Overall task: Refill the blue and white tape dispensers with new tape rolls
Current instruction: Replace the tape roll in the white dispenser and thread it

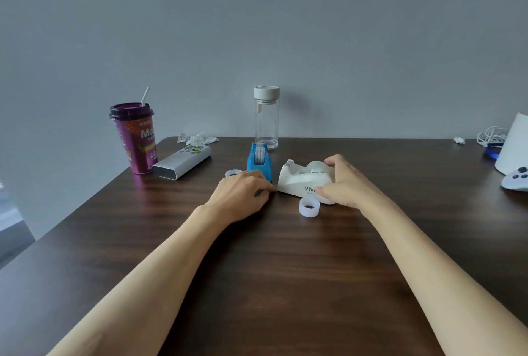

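resting palm-down on the dark table [285, 270], the left hand [243, 195] has its fingers curled just in front of the blue dispenser [259, 163]; whether it holds anything i cannot tell. the right hand [347, 181] clasps the white dispenser [297, 181], thumb on its side, fingers over the roll. one empty core [309, 207] lies just before it, another ring [233, 174] left of the blue one.

The white tape dispenser [297, 181] reads "VIVI", partly covered; the purple cup [137, 138] shows "Me", cut off.
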Available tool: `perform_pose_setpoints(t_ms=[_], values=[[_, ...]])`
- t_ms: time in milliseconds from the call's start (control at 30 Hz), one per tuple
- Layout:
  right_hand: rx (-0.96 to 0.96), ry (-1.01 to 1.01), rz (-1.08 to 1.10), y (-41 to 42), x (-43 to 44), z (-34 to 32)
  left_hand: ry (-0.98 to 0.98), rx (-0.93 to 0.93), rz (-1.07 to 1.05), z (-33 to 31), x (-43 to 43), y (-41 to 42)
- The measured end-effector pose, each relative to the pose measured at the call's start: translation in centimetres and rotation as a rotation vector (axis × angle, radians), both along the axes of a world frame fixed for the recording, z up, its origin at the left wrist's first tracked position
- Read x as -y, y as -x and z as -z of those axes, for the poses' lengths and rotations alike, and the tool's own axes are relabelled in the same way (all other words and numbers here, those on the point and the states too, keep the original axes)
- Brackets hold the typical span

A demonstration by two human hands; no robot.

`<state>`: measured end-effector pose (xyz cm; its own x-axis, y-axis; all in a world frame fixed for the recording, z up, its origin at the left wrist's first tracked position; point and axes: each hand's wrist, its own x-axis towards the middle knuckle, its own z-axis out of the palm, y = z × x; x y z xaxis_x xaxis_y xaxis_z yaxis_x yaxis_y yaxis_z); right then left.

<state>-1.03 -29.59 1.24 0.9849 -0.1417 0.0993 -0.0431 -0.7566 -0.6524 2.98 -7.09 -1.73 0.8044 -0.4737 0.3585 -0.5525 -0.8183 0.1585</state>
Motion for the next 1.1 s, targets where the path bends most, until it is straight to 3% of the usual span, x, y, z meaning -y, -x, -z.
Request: perform_pose_setpoints(t_ms=[167,367,733,867,967,1100], values=[[0.093,0.153,0.071,0.3,-0.8,0.9,0.007,-0.017,-0.009,0.1,0.2,-0.1],[-0.029,-0.111,-0.124,0.3,1.0,0.5,0.034,-0.013,-0.026,0.6,0.3,-0.4],[0.107,-0.048,-0.043,-2.0,-1.2,2.1,0.047,-0.023,-0.035,0.4,0.6,-0.3],[0.166,-0.159,-0.034,-2.4,-1.1,2.5,0.037,-0.03,-0.031,0.3,0.5,-0.3],[0.034,-0.146,-0.034,-1.9,-0.3,1.2,0.034,-0.044,-0.019,0.2,0.4,-0.3],[-0.237,0.041,-0.193,-0.2,0.8,-0.5,0.035,-0.029,-0.036,0.4,0.3,-0.4]])
